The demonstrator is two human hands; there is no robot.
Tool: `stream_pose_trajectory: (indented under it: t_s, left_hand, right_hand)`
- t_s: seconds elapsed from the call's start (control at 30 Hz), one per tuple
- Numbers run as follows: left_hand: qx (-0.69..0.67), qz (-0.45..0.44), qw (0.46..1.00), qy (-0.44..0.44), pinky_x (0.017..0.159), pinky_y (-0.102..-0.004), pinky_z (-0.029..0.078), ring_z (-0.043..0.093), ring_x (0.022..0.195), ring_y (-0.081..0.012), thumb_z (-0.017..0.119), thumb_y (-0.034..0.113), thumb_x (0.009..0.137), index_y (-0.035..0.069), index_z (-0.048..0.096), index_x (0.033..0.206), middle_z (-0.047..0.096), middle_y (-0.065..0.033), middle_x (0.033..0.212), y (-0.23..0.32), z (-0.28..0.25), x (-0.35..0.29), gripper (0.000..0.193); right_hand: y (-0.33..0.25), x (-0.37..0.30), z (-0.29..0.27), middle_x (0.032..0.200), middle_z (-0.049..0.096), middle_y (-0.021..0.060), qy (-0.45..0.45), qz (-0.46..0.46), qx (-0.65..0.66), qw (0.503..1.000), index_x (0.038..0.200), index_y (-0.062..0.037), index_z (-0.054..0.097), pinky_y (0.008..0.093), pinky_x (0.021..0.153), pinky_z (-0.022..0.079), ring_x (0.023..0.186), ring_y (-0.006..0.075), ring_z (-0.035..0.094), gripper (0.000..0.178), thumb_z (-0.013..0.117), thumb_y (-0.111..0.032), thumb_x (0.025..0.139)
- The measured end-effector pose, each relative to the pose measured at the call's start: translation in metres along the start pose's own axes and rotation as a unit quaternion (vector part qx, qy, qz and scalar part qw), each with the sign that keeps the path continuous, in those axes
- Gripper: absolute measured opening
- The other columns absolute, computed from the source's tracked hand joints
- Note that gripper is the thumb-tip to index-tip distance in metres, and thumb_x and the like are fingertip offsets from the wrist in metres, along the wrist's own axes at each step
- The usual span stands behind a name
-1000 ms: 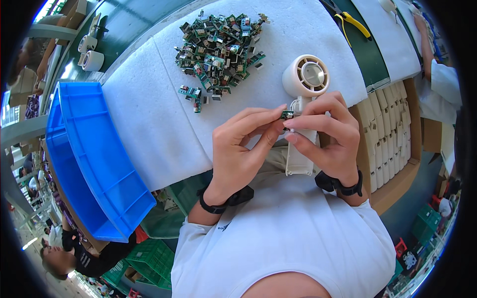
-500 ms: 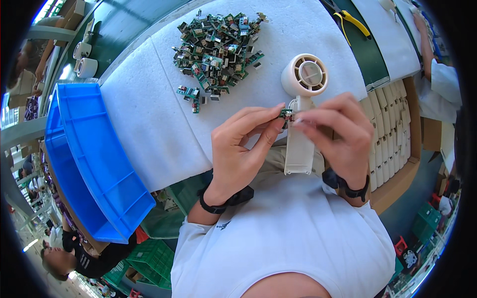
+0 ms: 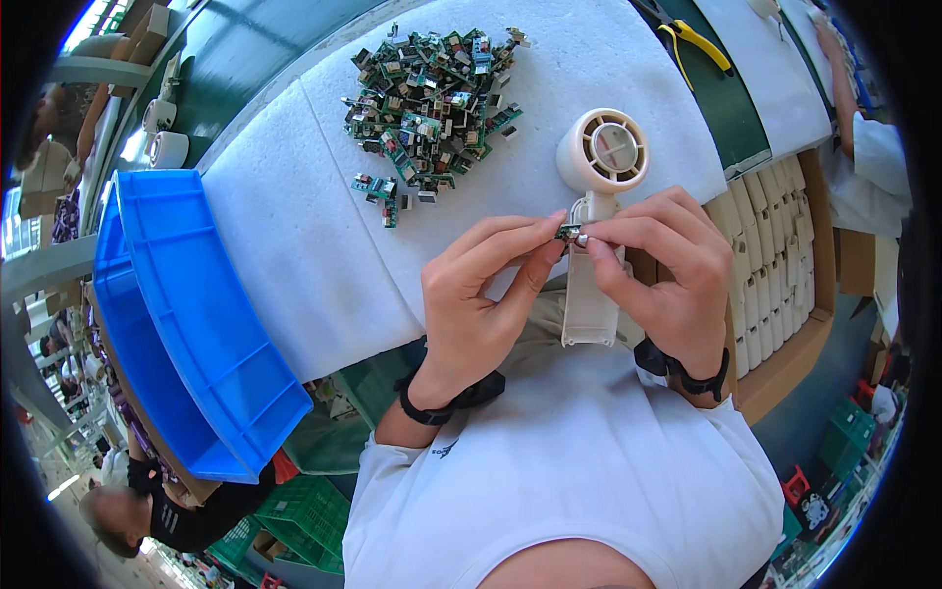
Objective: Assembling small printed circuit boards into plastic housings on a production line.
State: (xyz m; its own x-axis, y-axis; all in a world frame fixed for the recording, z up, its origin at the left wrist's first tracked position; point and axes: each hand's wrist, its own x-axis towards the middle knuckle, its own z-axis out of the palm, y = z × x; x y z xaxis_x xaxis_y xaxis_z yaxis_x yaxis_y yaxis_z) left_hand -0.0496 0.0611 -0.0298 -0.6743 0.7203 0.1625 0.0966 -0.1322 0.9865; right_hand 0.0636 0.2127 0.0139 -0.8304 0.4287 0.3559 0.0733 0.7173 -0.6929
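Observation:
Between my two hands is a small green circuit board, held above the neck of a white handheld fan. My left hand pinches the board's left end between thumb and forefinger. The thumb and forefinger of my right hand are closed at its right end, on a tiny pale piece too small to name. The fan's round grilled head lies on the white foam sheet, and its open handle shell reaches past the near edge toward me. A heap of similar circuit boards lies beyond my left hand.
A blue plastic bin stands at the left. At the right is a cardboard box with rows of white fan parts. Yellow-handled pliers lie at the back right. Other people work on both sides.
My right fingers, blurred before, have come in to the board's right end and are steady now. The left hand keeps its pinch, and the fan has barely moved.

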Motion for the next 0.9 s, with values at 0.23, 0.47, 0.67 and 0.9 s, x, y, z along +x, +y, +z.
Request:
stream_pose_trajectory:
  t_s: [0.23, 0.47, 0.67, 0.9]
  left_hand:
    - [-0.016, -0.004, 1.000, -0.005, 0.085, -0.0279, 0.059, 0.070, 0.096, -0.0169, 0.066, -0.013, 0.089, -0.001, 0.072, 0.118, 0.071, -0.0124, 0.108, 0.001, -0.001, 0.000, 0.032]
    - [-0.013, -0.011, 1.000, -0.007, 0.085, -0.0278, 0.059, 0.070, 0.096, -0.0171, 0.067, -0.013, 0.088, -0.001, 0.072, 0.118, 0.070, -0.0126, 0.109, 0.001, -0.001, 0.000, 0.032]
    - [-0.006, 0.001, 1.000, -0.009, 0.084, -0.0275, 0.059, 0.070, 0.095, -0.0169, 0.067, -0.013, 0.088, -0.001, 0.072, 0.118, 0.071, -0.0123, 0.107, -0.001, -0.002, 0.000, 0.033]
    - [0.054, 0.038, 0.998, -0.010, 0.081, -0.0267, 0.056, 0.068, 0.097, -0.0173, 0.067, -0.015, 0.088, -0.002, 0.072, 0.116, 0.071, -0.0158, 0.110, -0.002, -0.002, -0.003, 0.031]
  right_hand:
    - [0.006, 0.003, 0.006, 0.078, 0.068, 0.0029, 0.043, -0.048, -0.039, 0.997, 0.084, -0.0073, 0.076, 0.0294, 0.061, 0.051, 0.072, 0.0187, 0.061, 0.017, 0.079, -0.001, 0.069]
    - [0.008, 0.001, 0.010, 0.078, 0.067, 0.0041, 0.050, -0.043, -0.025, 0.998, 0.085, -0.0054, 0.074, 0.0294, 0.061, 0.049, 0.074, 0.0186, 0.060, 0.017, 0.077, 0.003, 0.071]
    - [0.012, 0.001, 0.009, 0.077, 0.066, 0.0025, 0.031, -0.060, -0.018, 0.998, 0.087, -0.0073, 0.075, 0.0300, 0.061, 0.051, 0.073, 0.0191, 0.060, 0.019, 0.080, -0.001, 0.070]
    - [0.015, -0.002, 0.014, 0.075, 0.063, 0.0017, 0.042, -0.073, -0.011, 0.996, 0.087, -0.0073, 0.074, 0.0303, 0.060, 0.050, 0.071, 0.0195, 0.058, 0.020, 0.080, 0.001, 0.069]
